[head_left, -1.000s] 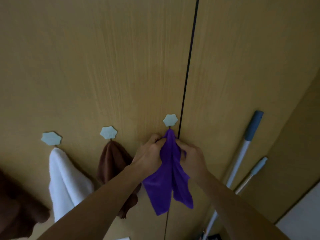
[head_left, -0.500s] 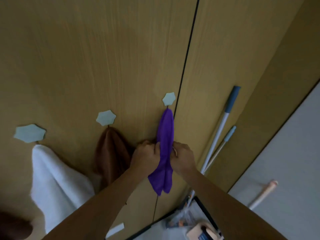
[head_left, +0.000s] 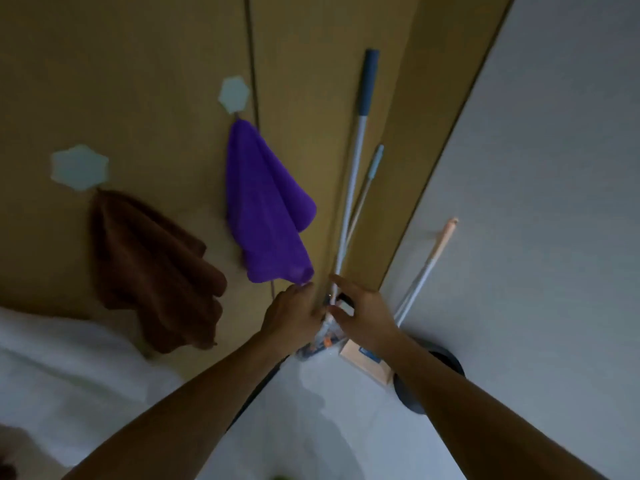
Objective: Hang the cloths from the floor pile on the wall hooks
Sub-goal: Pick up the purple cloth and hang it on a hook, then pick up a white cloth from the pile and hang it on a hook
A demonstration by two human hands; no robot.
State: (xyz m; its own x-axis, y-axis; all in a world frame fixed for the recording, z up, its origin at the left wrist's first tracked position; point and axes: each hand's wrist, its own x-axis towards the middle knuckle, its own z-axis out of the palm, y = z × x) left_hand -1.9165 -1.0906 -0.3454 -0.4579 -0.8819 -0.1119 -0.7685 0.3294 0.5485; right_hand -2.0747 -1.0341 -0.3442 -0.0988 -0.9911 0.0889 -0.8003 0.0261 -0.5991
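A purple cloth [head_left: 266, 206] hangs by itself from a pale star-shaped wall hook [head_left: 234, 95] on the wooden panel. To its left a brown cloth [head_left: 156, 268] hangs from a second hook [head_left: 79, 167]. A white cloth [head_left: 69, 372] fills the lower left, its hook out of frame. My left hand [head_left: 292, 315] sits just below the purple cloth's bottom edge, fingers loose and holding nothing. My right hand [head_left: 360, 315] is beside it, fingers spread and empty.
Two long mop or broom handles [head_left: 356, 157] lean in the corner right of the purple cloth. A third, orange-tipped pole [head_left: 433, 258] leans on the grey wall. At the floor lie a cardboard box [head_left: 363, 362] and a dark round object [head_left: 446, 358].
Both hands have let go of the purple cloth and dropped below it. The cloth now hangs spread from its hook. The view has tilted down and to the right.
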